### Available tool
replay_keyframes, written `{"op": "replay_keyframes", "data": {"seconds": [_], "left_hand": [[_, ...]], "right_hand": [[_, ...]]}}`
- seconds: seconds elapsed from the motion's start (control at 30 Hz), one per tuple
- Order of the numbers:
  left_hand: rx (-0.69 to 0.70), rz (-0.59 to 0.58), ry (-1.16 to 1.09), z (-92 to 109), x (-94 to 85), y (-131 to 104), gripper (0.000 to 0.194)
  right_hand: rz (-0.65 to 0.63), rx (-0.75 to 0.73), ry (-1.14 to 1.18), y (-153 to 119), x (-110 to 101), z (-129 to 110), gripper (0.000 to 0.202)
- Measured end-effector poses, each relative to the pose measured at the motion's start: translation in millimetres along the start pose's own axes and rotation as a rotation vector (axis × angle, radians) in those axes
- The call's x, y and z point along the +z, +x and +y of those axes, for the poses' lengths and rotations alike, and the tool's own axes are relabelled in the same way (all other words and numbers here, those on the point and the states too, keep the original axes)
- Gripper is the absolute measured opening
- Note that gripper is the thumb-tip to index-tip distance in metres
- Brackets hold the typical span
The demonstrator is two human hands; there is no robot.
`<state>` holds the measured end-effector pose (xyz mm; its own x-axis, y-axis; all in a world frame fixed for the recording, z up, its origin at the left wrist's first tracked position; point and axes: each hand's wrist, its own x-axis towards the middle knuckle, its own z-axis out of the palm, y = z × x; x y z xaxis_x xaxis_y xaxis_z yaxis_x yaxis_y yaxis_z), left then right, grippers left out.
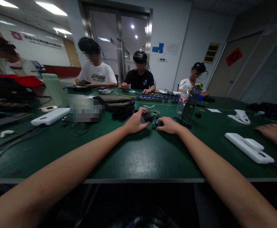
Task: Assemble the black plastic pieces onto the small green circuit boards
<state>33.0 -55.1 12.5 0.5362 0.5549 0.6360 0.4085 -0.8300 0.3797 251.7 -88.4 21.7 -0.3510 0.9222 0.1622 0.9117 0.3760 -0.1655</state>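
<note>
Both hands reach to the middle of the green table (138, 158). My left hand (136, 122) is curved around the left side of a small black box (147, 116), thumb pointing right and fingers at its top edge. Close to its right, my right hand (168, 124) pinches a small green circuit board (154, 124) with a blue part on it. Just beyond the hands lies a cluster of green boards with thin wires (155, 113).
At left are a white power bank (50, 116), a green bottle (55, 90) and a dark bag (114, 103). Two bottles (191, 103) stand behind my right hand. Another white device (249, 148) and a person's hand (274, 134) are at right. Several people sit across.
</note>
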Motion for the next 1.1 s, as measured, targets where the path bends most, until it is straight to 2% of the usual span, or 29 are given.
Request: {"op": "replay_keyframes", "data": {"seconds": [0.13,0.37,0.63,0.93,1.1], "left_hand": [[0.027,-0.037,0.026,5.5,-3.5,-0.8,0.050],[0.025,-0.038,0.057,3.3,-2.0,-0.5,0.031],[-0.014,-0.030,0.057,3.4,-1.0,0.1,0.020],[-0.013,-0.091,0.103,-1.0,1.9,0.1,0.035],[-0.086,-0.237,0.142,-7.2,3.6,-0.6,0.038]], "right_hand": [[0.006,-0.017,-0.008,0.1,1.2,1.4,0.030],[0.004,-0.016,-0.009,1.2,1.1,1.0,0.029],[-0.008,-0.010,-0.020,0.7,-0.3,-0.2,0.029],[-0.008,-0.023,-0.032,1.3,0.5,0.7,0.028],[0.002,-0.029,-0.034,2.1,1.0,1.5,0.027]]}}
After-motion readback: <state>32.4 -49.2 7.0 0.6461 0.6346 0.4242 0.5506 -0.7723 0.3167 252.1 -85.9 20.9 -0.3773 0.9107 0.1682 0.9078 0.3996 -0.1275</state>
